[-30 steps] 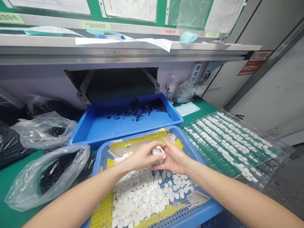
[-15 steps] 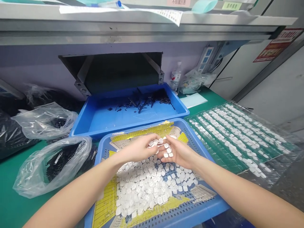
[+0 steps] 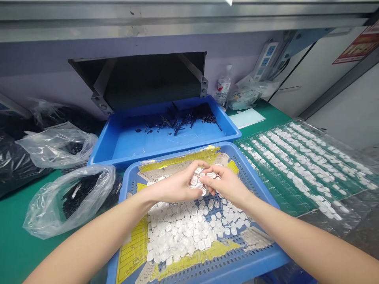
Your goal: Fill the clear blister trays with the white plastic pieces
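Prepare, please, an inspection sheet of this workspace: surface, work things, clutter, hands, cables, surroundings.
Surface: green tabletop.
Work things: blue basket with loose white pieces; similar pieces in rows at right; blue tray behind, with black parts.
Clutter: open clear bags with black contents at left; bottle, crumpled bag and pale sheet at back right.
Hands: left and right together above the basket, holding a cluster of white pieces; count cannot be told.
Cables: dark cable, partly hidden, beside the power strip.
Surroundings: metal ledge above; wall opening behind the tray; red sign far right.
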Available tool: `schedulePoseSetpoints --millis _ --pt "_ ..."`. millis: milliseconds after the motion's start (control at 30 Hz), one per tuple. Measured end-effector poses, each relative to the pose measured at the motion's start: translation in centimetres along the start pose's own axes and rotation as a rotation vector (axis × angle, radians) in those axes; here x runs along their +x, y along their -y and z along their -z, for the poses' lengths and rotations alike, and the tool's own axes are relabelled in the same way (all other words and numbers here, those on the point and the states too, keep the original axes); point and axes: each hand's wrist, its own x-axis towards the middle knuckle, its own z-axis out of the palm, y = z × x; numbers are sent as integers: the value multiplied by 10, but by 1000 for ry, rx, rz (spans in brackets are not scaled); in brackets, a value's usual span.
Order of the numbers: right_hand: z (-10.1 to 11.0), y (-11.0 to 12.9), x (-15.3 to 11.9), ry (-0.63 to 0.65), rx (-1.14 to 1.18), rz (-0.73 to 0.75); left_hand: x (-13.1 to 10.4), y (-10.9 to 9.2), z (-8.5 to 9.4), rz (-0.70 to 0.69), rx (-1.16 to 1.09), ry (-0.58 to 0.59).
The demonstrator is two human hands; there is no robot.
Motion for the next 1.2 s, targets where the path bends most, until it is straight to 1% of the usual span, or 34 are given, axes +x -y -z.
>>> schedulePoseSetpoints --millis 100,200,267,433,500,567,700,767,833,867,933,1000,1067,1133,1200 --pt "1 5 -2 0 -96 4 1 1 0 6 9 -15" --pt "2 7 -3 20 -83 -9 2 3 0 16 -67 -22" --pt "3 5 -2 18 19 -18 3 4 0 20 -150 -31" --pt "10 2 2 64 450 -49 3 4 2 32 -337 -20" --pt "11 3 3 59 588 -41 4 4 3 44 -408 -29" --pt "11 5 2 52 677 -41 5 4 3 48 -464 -37" --pt "9 7 1 28 790 -104 6 1 6 71 -542 -38" --pt "8 6 1 5 774 -147 5 -1 8 102 -584 -22" --pt "7 4 0 -7 679 -208 5 -1 10 132 -616 3" --pt "6 3 0 2 616 -236 5 -1 10 143 -619 11" --pt "4 1 -1 70 487 -262 5 0 10 153 -589 15" --pt "0 -2 -2 167 396 -246 5 0 9 152 -525 16" --pt "-3 -6 -1 219 357 -213 5 0 8 141 -458 35" --pt "-7 -10 1 199 370 -188 4 -1 6 130 -427 58" --pt "-8 -11 3 160 395 -177 4 -3 6 134 -473 76"
